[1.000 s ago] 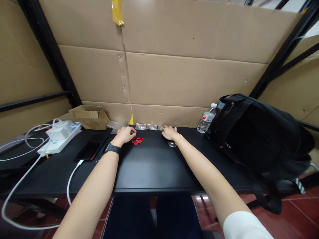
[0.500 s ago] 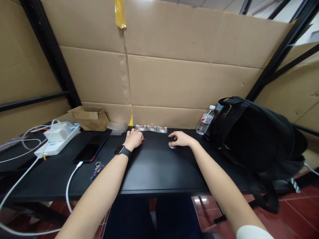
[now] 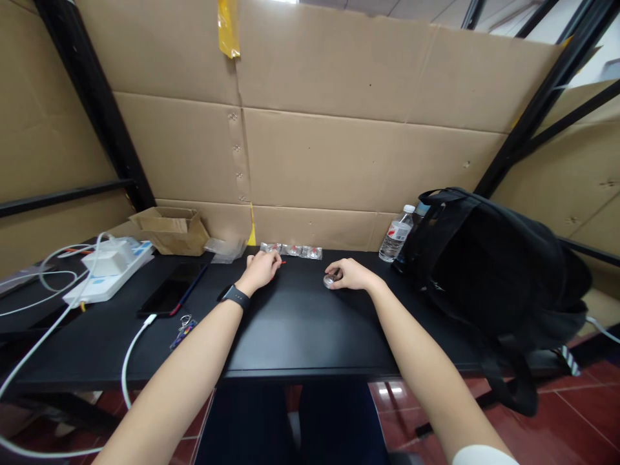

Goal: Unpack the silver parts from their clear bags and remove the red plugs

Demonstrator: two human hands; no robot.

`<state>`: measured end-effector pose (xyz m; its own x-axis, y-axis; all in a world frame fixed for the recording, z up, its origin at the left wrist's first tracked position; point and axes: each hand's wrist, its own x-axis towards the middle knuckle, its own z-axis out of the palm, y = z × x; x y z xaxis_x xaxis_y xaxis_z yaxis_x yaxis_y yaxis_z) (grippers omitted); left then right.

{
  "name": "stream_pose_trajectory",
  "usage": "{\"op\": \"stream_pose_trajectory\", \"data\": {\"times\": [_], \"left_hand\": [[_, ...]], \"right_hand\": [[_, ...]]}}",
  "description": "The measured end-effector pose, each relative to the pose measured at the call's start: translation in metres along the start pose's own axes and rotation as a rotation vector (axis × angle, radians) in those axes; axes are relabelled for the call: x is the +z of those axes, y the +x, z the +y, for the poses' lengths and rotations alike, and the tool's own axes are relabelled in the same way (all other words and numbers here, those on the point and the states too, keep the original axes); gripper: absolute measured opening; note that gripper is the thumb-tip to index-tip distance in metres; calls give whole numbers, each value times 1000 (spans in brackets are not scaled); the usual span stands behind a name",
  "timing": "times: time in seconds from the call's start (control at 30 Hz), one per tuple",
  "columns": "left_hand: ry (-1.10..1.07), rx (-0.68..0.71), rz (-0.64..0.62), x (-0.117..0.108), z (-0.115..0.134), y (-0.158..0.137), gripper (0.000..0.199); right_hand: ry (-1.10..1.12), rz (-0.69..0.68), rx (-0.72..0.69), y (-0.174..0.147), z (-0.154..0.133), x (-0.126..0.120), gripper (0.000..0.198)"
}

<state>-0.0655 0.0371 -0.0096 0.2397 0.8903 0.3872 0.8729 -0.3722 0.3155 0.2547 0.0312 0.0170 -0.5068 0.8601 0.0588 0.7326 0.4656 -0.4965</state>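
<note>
My left hand (image 3: 264, 270), with a dark watch on its wrist, is closed near the back of the black table. A thin red piece (image 3: 283, 262) pokes out past its fingertips; the rest is hidden by the hand. My right hand (image 3: 352, 274) pinches a small round clear-and-silver disc-shaped thing (image 3: 329, 281) by its side, at or just above the tabletop. Behind the hands, a row of three small clear packets (image 3: 292, 250) with red spots lies by the cardboard wall.
A black backpack (image 3: 494, 278) and a water bottle (image 3: 396, 236) stand at the right. Leftward are an open cardboard box (image 3: 169, 231), a plastic bag (image 3: 225, 250), a phone (image 3: 169, 290), a keyring (image 3: 184, 330), and a white power strip (image 3: 109, 274) with cables.
My left hand has turned a little, and the red piece now shows higher at its fingertips. More of the round thing shows at my right fingers. The whole view has shifted slightly.
</note>
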Motion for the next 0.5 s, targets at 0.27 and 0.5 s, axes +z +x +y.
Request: {"op": "stream_pose_trajectory", "data": {"times": [0.27,0.5], "left_hand": [[-197,80,56,-7,37,-4,10],[-249,131,89,-12,58,-10,17]], "right_hand": [[24,89,-60,-4,-8,-2,42],[352,377,-213,0,-39,15,50]]}}
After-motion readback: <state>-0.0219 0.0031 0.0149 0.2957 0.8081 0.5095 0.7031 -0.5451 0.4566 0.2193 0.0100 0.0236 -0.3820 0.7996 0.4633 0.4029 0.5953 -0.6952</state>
